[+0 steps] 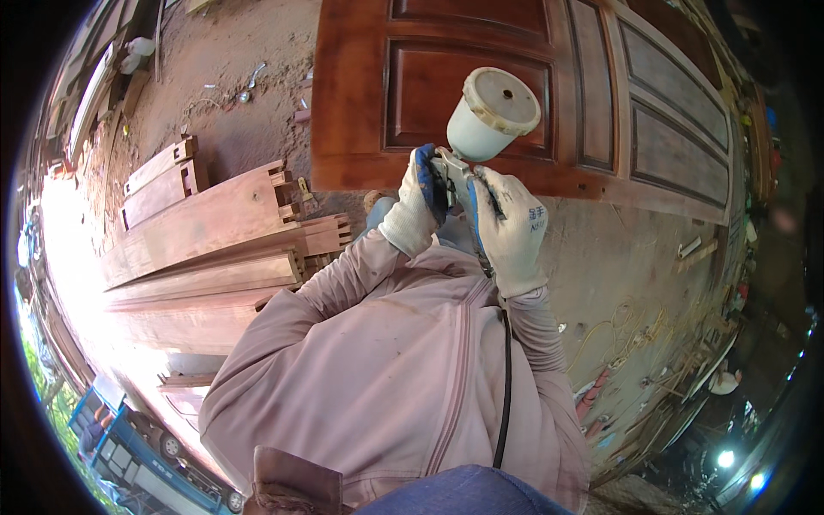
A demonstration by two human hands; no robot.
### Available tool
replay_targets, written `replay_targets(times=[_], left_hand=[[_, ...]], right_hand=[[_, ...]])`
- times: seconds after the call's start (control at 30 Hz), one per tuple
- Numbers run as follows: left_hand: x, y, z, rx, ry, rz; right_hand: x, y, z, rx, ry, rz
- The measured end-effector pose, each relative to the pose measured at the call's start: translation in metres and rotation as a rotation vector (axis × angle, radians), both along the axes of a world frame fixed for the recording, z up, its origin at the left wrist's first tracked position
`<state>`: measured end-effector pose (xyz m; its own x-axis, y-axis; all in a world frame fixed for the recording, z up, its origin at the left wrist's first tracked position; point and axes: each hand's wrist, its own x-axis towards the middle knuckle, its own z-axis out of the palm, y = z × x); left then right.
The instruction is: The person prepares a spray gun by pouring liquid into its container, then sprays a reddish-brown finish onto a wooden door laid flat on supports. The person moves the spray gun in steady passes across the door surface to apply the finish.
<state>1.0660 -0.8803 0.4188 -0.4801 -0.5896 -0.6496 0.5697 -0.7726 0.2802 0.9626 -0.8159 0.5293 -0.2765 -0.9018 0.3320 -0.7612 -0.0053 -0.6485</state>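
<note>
A spray gun (459, 170) with a white cup (482, 127) is just above the middle, toward 12 o'clock. The gloved right hand (513, 227) is closed around its handle; the gloved left hand (415, 202) touches its other side, but whether those fingers grip it I cannot tell. Behind the cup, a reddish-brown door (414, 96) lies at 1 o'clock. Wooden planks (202, 227) are stacked at 9 o'clock; a black hose (507, 378) runs toward 5 o'clock.

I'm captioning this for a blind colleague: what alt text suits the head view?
A person's gloved left hand and right hand hold a spray gun with a white cup on top, near a reddish-brown panelled door. Notched wooden planks lie to the left.
</note>
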Motion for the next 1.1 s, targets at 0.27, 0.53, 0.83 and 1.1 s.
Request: replay_targets(times=[0.27,0.53,0.83,1.1], left_hand=[[-0.027,0.024,0.012,-0.039,0.073,-0.067],[-0.096,0.078,-0.036,-0.083,0.167,-0.436],[-0.234,0.191,-0.008,-0.097,0.163,-0.812],[-0.311,0.252,-0.004,-1.547,-0.233,-0.978]], right_hand=[[-0.020,0.042,0.002,0.009,0.060,-0.128],[-0.060,0.135,-0.008,-0.001,0.030,-0.410],[-0.153,0.257,-0.048,0.063,-0.040,-0.567],[-0.277,0.300,-0.025,-0.278,-0.756,-0.549]])
